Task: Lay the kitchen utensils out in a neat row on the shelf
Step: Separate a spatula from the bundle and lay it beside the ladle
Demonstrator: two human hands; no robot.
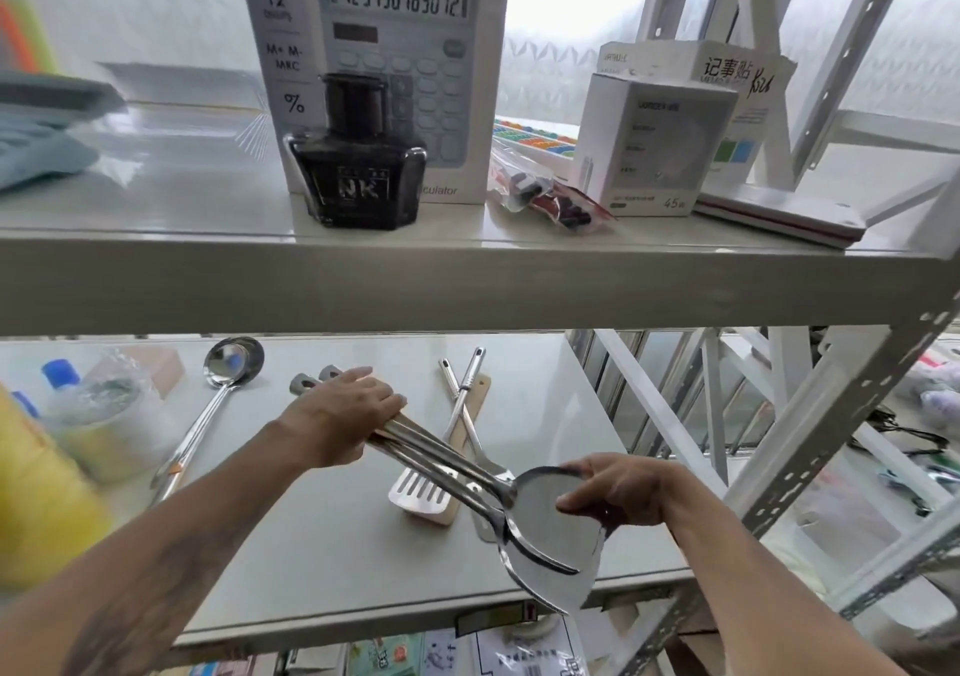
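Note:
On the lower white shelf [332, 545] my left hand [343, 415] grips the handles of two steel utensils [441, 460], a skimmer and a spatula held together. Their heads stick out past the shelf's front edge. My right hand [613, 493] holds the round mesh skimmer head [545, 514]; the flat spatula blade [550, 587] lies under it. A steel ladle [228, 363] lies at the back left, bowl away from me. In the middle lies a crossed pile: a slotted turner [418, 493], a wooden spatula [470, 415] and another steel handle [452, 379].
The upper shelf [467, 270] carries an ink bottle [358, 166], a calculator box [374, 52], a bagged item [545, 192] and white boxes [649, 145]. Wrapped bottles [98, 405] and a yellow object [36, 493] crowd the lower shelf's left. White rack posts [831, 441] stand at the right.

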